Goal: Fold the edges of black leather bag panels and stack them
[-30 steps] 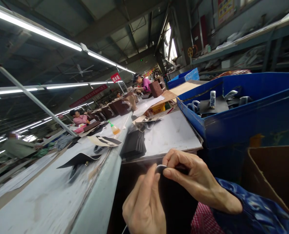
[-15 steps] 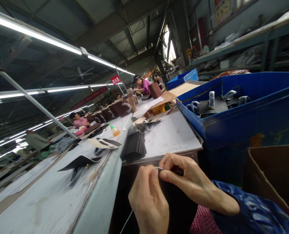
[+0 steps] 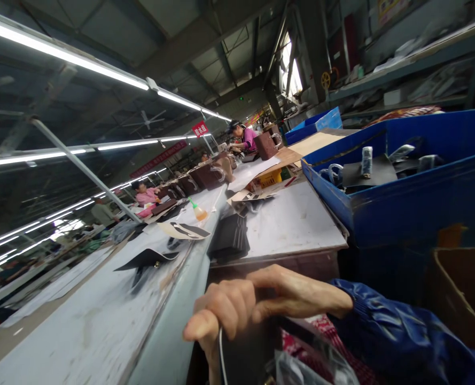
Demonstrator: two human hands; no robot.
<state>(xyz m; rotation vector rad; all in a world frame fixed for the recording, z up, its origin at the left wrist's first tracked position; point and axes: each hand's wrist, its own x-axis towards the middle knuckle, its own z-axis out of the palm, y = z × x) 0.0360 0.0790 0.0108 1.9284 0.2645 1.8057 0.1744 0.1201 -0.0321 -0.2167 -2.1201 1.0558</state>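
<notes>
At the lower middle, my left hand (image 3: 225, 307) is curled closed, knuckles up and thumb to the left. A thin white cord (image 3: 222, 355) comes out beneath its fingers and runs down along a black panel (image 3: 245, 355). My right hand (image 3: 279, 289) presses against the left one, its fingers bent and thumb turned inward; what lies in its grip is hidden. Below the hands, clear plastic wrap (image 3: 301, 369) covers part of the black piece over a red-checked cloth (image 3: 321, 326).
A stack of black panels (image 3: 229, 238) lies ahead on the worktable (image 3: 297, 219). A glue bottle (image 3: 198, 210) and a loose black piece (image 3: 145, 258) are to the left. A blue bin (image 3: 421, 198) and a cardboard box (image 3: 461, 283) stand right. A co-worker (image 3: 248, 139) sits farther back.
My left hand has turned over into a closed grip, and my right hand has moved against it. The black panel and plastic wrap have come into view below. The camera has turned slightly left.
</notes>
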